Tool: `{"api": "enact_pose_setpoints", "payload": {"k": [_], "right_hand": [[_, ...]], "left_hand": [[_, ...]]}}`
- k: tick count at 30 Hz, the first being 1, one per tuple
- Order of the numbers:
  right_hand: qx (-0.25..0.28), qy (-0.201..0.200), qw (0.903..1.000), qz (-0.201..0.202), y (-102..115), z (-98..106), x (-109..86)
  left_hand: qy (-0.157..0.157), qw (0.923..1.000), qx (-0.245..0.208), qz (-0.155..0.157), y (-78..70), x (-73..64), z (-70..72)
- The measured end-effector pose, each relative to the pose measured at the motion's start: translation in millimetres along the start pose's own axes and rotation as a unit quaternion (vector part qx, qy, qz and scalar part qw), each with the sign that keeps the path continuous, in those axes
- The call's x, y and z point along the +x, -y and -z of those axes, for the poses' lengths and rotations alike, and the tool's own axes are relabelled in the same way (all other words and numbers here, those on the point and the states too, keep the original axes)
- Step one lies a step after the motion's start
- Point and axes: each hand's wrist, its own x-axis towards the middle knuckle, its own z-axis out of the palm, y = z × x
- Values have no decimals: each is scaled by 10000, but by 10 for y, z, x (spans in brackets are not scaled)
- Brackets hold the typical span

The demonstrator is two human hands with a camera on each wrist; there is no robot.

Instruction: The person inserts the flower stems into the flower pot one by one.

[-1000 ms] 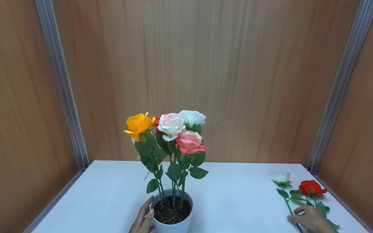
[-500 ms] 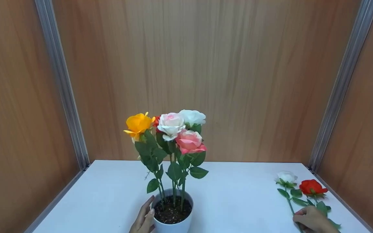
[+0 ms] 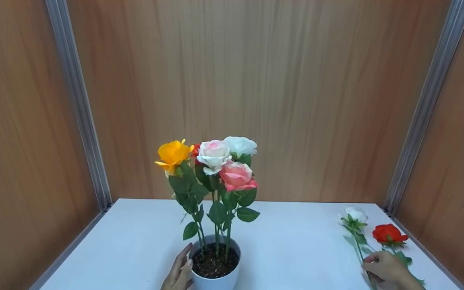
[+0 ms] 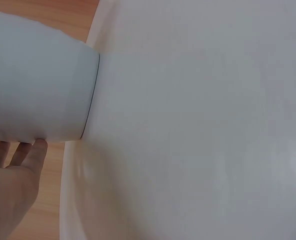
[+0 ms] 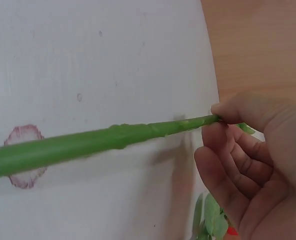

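My right hand (image 3: 387, 266) pinches the green stem (image 5: 88, 145) of a white rose (image 3: 355, 214) between thumb and forefinger. In the right wrist view the other fingers curl loosely below. The stem is off the table and the rose casts a shadow beside it. A red rose (image 3: 389, 234) lies just right of it, partly behind my right hand. My left hand (image 3: 177, 270) rests against the left side of a white flowerpot (image 3: 218, 283); in the left wrist view its fingertips (image 4: 38, 145) touch the pot wall, fingers fairly straight.
Dark soil (image 3: 212, 264) fills the pot, with several roses standing upright in it: orange (image 3: 173, 155), pink (image 3: 237, 176), pale pink (image 3: 214, 155), white (image 3: 241, 146), and a partly hidden red one. Wooden walls (image 3: 276, 80) enclose the white table (image 3: 296, 237). A reddish ring mark is on the surface in the right wrist view.
My right hand has taken hold of the white rose's stem and raised it slightly, so the bloom has turned and tilted. My left hand and the pot have stayed in place.
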Motion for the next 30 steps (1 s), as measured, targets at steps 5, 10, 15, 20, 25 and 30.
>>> {"api": "enact_pose_setpoints", "payload": {"k": [5, 10, 15, 20, 25, 30], "right_hand": [[-419, -283, 9976, 472, 197, 0, -67], [-329, -708, 9924, 948, 458, -20, -175], [-113, -1069, 9838, 1433, 743, -64, -322], [37, -1397, 9675, 2106, 1003, -136, -474], [36, -1735, 9442, 2800, 1243, -223, -645], [152, -1869, 9158, 3551, 1474, -320, -820]], "left_hand": [[3, 10000, -25, -27, 2, -3, 4], [46, 10000, -12, -19, 11, -2, 9], [119, 9999, 28, -48, 14, 2, 16], [-3, 10000, 61, -5, 13, 8, 9], [-22, 10000, 27, -10, 16, 10, 6], [55, 10000, 41, -40, 32, 10, 17]]}}
